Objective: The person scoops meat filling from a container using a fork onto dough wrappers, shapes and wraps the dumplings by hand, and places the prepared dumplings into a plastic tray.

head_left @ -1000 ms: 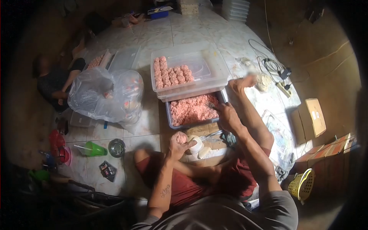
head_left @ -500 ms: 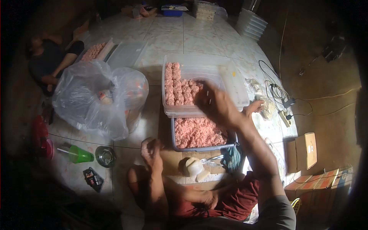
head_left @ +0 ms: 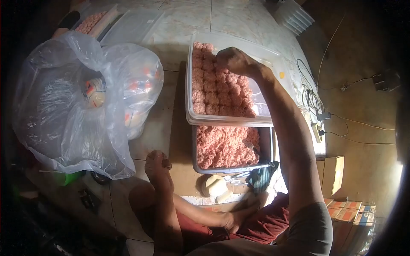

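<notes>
My right hand [head_left: 235, 62] reaches over a clear plastic tub [head_left: 191, 102] and lowers its bent, closed fingers at the far end of the rows of pink minced-meat balls [head_left: 211, 87]. Whatever lies between those fingers is hidden. Below the tub, nearer me, a grey bin [head_left: 267, 147] holds loose pink minced meat [head_left: 226, 147]. My left hand [head_left: 158, 168] is held above my leg, left of the bin, with its fingers curled in; its palm is hidden.
A large clear plastic bag [head_left: 55, 111] with printed packets stands at left. Near me lie a pale round container [head_left: 215, 186], forks [head_left: 235, 179] and a dark green cloth-like bundle [head_left: 261, 178]. Cables [head_left: 311, 96] and cardboard boxes [head_left: 335, 175] are at right. Another meat tray [head_left: 90, 22] sits far left.
The camera view has shifted down and closer. My right hand has moved from the tub's right middle to the far end of the rows. My left hand stays curled above my leg.
</notes>
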Tool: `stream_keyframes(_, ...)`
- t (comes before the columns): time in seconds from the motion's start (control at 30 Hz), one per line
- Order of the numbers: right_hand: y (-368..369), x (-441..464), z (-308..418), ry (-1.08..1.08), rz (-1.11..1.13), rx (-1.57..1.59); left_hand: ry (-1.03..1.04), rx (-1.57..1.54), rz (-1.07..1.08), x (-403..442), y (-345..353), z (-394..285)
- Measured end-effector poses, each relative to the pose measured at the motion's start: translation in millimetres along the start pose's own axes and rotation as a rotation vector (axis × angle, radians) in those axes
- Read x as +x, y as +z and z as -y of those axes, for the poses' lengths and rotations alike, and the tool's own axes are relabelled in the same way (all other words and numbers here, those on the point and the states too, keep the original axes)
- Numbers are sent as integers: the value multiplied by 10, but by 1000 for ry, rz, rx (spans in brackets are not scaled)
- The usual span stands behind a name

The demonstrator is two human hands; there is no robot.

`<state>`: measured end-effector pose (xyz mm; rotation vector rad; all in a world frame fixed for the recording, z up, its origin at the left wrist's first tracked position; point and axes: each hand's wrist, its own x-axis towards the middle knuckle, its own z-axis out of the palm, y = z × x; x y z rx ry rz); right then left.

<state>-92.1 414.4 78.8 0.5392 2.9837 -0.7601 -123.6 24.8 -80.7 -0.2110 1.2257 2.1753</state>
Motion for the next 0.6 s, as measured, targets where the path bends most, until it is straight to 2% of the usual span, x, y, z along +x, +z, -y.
stream_keyframes(0.03, 49, 56, 8, -300, -224, -597, 15, 91, 30, 23, -36, 21)
stream_keyframes(0.1, -56, -30, -12, -190, -84, -373, 29, 186, 62, 31, -25, 44)
stream_keyframes(0.13, -133, -87, 140, 191, -68, 72, 76, 256, 40, 32, 26, 45)
stream_keyframes(0.17, -180, -186, 174, 85, -220, -224, 117, 330, 18, 19, 60, 57)
stream_keyframes(0.23, -271, -517, 254, -65, -477, -329, 124, 307, 83, 95, -43, 143)
stream_keyframes(0.27, -339, -752, 382, -98, -586, -138, 83, 325, 81, 16, -38, 102)
stream_keyframes(0.3, -398, -1070, 664, 24, -572, -133, 74, 371, 99, -63, 15, 21)
stream_keyframes(0.33, -348, -1378, 765, 41, -567, -143, 85, 402, 126, -133, 55, -11)
stream_keyframes(0.4, -375, -1972, 884, 98, -298, -307, 104, 380, 226, -307, 3, 29)
stream_keyframes(0.47, 135, -2528, 310, -199, -240, -623, 145, 360, 324, -491, -33, 79)
stream_keyframes(0.5, 324, -2757, 491, 53, -75, -911, 201, 532, 481, -613, -65, 139)
stream_keyframes(0.57, 690, -3088, 538, 187, -231, -980, 320, 827, 738, -811, -99, 333)
stream_keyframes(0.6, 660, -3138, 579, 184, -244, -985, 378, 950, 836, -903, -113, 486)
